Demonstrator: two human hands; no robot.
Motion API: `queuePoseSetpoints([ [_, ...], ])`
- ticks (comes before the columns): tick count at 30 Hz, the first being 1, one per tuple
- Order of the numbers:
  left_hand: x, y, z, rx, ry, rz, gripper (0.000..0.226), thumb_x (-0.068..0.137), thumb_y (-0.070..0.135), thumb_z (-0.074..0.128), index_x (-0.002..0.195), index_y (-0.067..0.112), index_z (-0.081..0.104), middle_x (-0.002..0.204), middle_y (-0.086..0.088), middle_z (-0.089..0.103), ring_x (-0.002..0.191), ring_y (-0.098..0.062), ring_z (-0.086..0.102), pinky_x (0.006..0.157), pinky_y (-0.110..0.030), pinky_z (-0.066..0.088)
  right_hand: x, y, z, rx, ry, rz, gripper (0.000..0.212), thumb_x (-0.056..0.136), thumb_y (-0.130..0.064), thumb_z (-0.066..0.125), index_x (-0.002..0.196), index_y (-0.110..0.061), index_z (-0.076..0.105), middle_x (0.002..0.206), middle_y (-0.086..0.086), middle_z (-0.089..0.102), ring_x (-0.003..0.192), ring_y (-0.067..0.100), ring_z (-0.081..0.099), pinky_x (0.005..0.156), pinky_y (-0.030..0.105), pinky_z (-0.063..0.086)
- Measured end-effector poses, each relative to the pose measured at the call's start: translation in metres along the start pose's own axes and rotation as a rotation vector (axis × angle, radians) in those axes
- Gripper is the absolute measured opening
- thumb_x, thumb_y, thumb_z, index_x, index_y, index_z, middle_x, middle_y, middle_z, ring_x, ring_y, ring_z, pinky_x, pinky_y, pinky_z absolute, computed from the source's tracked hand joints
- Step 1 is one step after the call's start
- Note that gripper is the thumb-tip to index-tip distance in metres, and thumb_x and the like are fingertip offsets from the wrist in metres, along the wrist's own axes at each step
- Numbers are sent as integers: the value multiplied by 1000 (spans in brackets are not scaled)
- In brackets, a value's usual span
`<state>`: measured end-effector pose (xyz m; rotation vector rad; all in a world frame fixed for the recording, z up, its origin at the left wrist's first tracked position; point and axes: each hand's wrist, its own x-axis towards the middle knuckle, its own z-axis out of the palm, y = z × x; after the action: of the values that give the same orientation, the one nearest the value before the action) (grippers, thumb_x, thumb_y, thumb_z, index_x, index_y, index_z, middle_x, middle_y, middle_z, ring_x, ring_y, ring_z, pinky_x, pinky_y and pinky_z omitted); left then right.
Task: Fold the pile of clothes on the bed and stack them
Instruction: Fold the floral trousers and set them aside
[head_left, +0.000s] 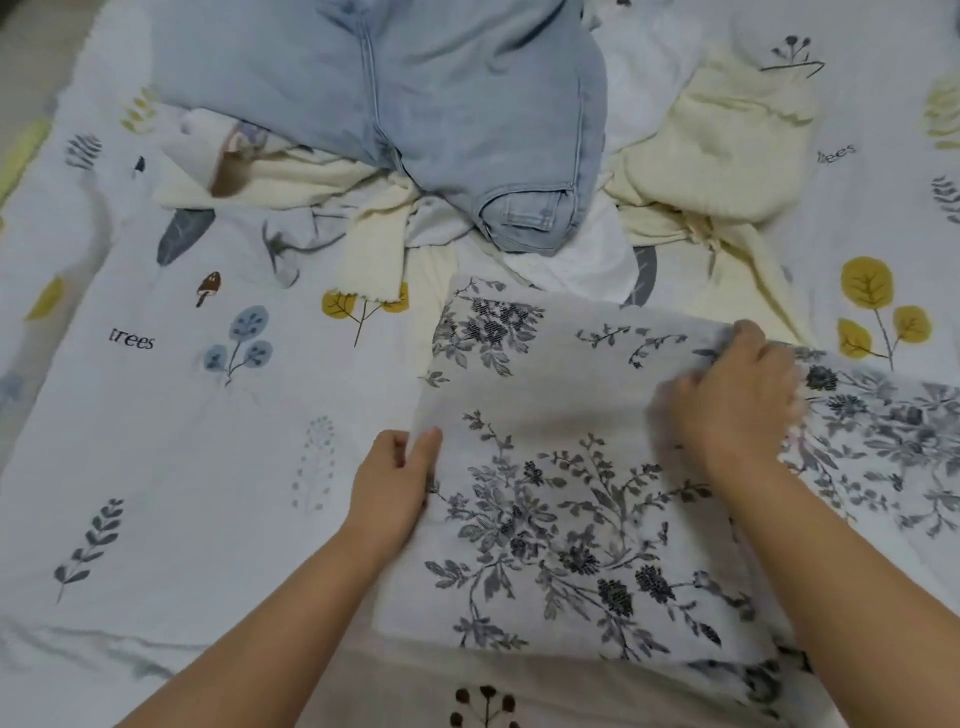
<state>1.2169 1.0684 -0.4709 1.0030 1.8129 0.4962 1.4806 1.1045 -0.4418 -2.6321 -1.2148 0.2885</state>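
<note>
A white garment with a grey-blue floral print lies partly folded on the bed in front of me. My left hand pinches its left edge between thumb and fingers. My right hand, blurred with motion, grips the cloth near its upper right fold. Behind lies the pile: light blue jeans on top, cream ribbed garments to the right and left, and white cloth beneath.
The bed sheet is white with printed leaves, trees and the word "trees". Open sheet stretches to the left of the floral garment. The bed's left edge shows at the far upper left.
</note>
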Motion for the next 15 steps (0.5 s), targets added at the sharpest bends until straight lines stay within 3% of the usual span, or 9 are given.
queuePoseSetpoints([
  [2,-8,-12,-8,-10,-85,-38,34,88,52,52,97,20,54,85,-2,64,67,-15,56,60,-29,41,0,-30,3,12,74,-215,51,82,-12,55,131,-10,43,127,18,42,116,32,37,93,43,27],
  [7,-19,-28,-25,-194,-281,-119,33,81,42,67,84,11,55,75,-3,53,62,-10,51,60,-21,41,-2,-109,36,-73,-182,-735,35,96,-27,41,125,-11,50,126,9,48,118,27,39,94,40,30],
  [9,-18,-27,-31,-212,-372,-106,51,73,44,74,90,1,55,78,-6,48,71,-15,49,67,-26,39,1,-133,50,-128,-262,-797,38,98,-35,36,124,-11,47,126,10,49,118,28,40,97,42,30],
  [11,-16,-24,-36,-212,-443,-96,60,67,40,78,100,-4,55,83,-7,50,76,-18,49,73,-31,40,5,-150,62,-189,-327,-742,44,97,-44,33,121,-9,46,122,14,51,116,31,44,96,44,32],
  [13,-14,-24,-40,-199,-510,-97,48,72,25,80,107,0,58,89,-4,62,80,-20,60,78,-28,48,8,-161,71,-236,-394,-707,49,96,-49,35,115,-7,50,117,16,55,112,33,49,92,43,36],
  [15,-16,-27,-41,-218,-555,-119,34,77,11,75,109,6,62,99,-5,72,89,-21,69,80,-29,55,10,-164,78,-237,-360,-770,45,97,-45,38,107,-5,56,111,17,60,104,34,53,85,39,40],
])
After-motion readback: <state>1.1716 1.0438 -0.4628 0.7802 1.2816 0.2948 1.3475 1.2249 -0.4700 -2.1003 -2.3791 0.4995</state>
